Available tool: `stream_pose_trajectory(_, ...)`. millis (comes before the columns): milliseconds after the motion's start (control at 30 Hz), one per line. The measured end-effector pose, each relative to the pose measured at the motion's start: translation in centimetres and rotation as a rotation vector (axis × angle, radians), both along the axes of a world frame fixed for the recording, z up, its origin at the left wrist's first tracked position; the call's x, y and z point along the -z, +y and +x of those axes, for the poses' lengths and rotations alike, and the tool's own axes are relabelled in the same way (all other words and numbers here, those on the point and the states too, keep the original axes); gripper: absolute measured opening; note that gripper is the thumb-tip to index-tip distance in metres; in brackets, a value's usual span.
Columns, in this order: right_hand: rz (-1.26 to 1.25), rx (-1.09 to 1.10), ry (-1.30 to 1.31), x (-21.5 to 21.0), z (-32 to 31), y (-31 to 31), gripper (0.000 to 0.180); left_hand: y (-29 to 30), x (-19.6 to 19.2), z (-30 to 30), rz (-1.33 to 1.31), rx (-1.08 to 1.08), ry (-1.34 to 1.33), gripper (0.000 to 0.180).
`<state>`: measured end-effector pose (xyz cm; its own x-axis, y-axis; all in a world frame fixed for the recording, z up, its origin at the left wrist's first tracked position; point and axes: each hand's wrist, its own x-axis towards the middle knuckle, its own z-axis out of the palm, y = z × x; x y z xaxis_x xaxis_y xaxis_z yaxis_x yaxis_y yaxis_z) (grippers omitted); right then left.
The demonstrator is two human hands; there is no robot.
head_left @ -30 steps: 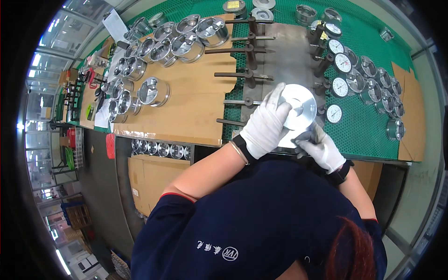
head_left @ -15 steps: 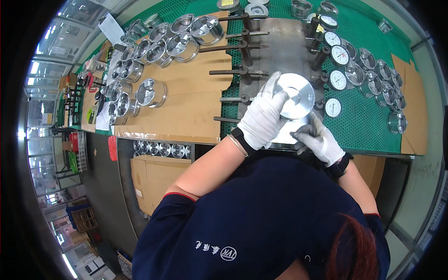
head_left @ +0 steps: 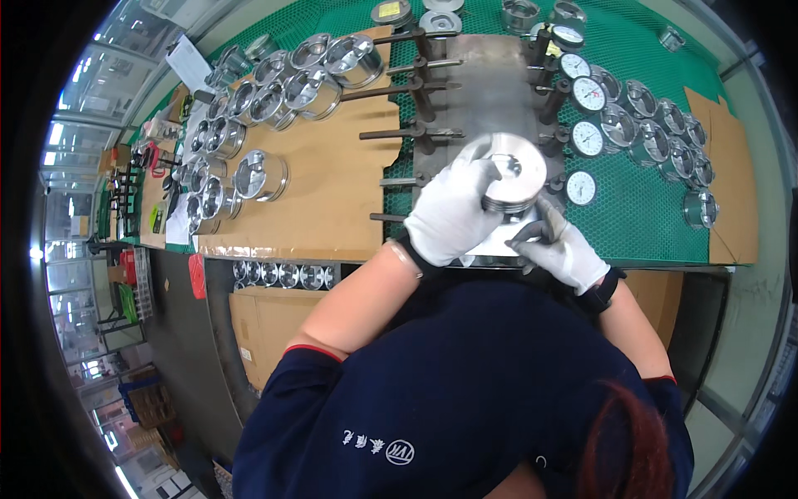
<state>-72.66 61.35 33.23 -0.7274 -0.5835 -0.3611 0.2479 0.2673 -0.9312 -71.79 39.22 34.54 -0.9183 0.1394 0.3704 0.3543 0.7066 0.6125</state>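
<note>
A shiny metal piston [head_left: 522,172] is tilted over the near end of a grey metal plate [head_left: 492,83], its round crown facing up and grooves showing along its near side. My left hand [head_left: 453,212], in a white glove, grips it from the left with the fingers wrapped round its rim. Just below and right of the piston is my right hand [head_left: 563,251], gloved in white with grey-stained fingers. Its fingers are curled together beside the piston's lower edge; whatever they hold, if anything, is hidden. A bright flat surface [head_left: 497,243] shows between the hands.
Round dial gauges [head_left: 581,188] on dark posts line the plate's right side. Rods on posts [head_left: 422,137] stand along its left. Several pistons [head_left: 261,175] rest on cardboard [head_left: 332,183] at left, and more [head_left: 651,143] on green mesh matting [head_left: 640,224] at right.
The piston has tipped in my left hand, so its grooved side now shows below the crown. My right hand stays close beside it. The whole view has shifted slightly.
</note>
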Motion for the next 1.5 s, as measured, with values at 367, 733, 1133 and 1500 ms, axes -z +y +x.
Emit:
stream_pose_trajectory(367, -0.633, 0.805, -0.019, -3.0, -1.9, 12.9, 0.038, -5.1, -6.5, -1.2, 0.341, -0.276, -0.061, 0.055)
stream_pose_trajectory(733, 0.143, 1.195, -0.329, 13.1, -13.3, 34.5, 0.034, -34.4, 4.1, 3.0, -0.678, -0.977, -0.536, 0.051)
stream_pose_trajectory(1133, -0.108, 1.194, 0.26, 7.7, -9.1, 25.8, 0.073, -32.4, 2.4, 7.4, -0.337, -0.816, -0.576, 0.045)
stream_pose_trajectory(1500, -0.173, -0.139, 0.496, -5.5, -0.1, -3.4, 0.115, -8.1, -6.6, 7.4, 1.077, -0.138, -0.625, 0.041)
